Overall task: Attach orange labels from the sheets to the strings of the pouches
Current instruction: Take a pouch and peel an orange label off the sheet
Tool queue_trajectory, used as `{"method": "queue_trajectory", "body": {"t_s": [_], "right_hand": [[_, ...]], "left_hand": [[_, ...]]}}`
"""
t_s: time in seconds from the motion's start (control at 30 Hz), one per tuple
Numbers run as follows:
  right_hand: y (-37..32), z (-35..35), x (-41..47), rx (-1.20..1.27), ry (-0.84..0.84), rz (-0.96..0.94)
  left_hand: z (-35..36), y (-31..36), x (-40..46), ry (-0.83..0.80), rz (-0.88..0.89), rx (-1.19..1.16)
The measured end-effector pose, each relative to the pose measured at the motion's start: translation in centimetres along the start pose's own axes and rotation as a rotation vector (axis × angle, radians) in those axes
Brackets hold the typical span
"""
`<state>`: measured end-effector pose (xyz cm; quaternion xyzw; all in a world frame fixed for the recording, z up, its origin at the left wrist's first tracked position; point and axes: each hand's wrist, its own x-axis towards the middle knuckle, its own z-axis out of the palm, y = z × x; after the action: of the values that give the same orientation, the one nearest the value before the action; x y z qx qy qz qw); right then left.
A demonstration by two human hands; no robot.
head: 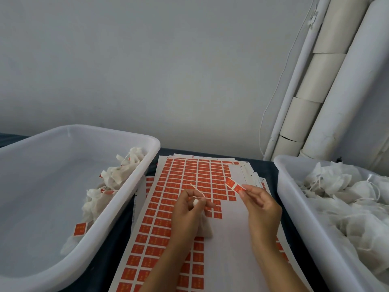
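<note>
The left hand (189,209) is closed around a white pouch (203,225); thumb and fingertips pinch the pouch's string (197,191) near the neck, and the body of the pouch hangs below the palm toward 6 o'clock. The free end of the string sticks out from the fingers toward 11 o'clock, so its long axis runs from 11 to 5 o'clock. The right hand (261,204) has a narrow pinch grip: thumb and forefinger are almost together and hold one end of an orange label (234,185). The label is a short strip; it points away from the fingertips toward 10 o'clock and is well clear of the sheet. Label and string are near each other but apart.

Both hands are above the top sheet (189,178) of a pile of label sheets on the dark bench (117,245). The right part of this sheet is bare white backing.

At 9 o'clock stands a white tub (134,186); along its right wall lie pouches with orange labels (115,175). At 3 o'clock a second white tub (294,207) is full of white pouches (347,199) with loose strings, and I see no orange on them
</note>
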<state>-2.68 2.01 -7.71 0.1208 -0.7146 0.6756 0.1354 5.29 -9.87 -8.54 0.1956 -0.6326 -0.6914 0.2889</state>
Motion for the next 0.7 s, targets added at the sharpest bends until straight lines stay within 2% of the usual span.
{"method": "queue_trajectory", "body": {"t_s": [0.4,0.7], "right_hand": [[0.3,-0.5,-0.3,0.208,0.010,0.085],[-0.4,-1.1,-0.3,0.355,-0.045,0.114]], "left_hand": [[0.3,-0.1,0.0,-0.181,0.113,0.022],[0.6,0.2,-0.5,-0.254,0.057,0.051]]}}
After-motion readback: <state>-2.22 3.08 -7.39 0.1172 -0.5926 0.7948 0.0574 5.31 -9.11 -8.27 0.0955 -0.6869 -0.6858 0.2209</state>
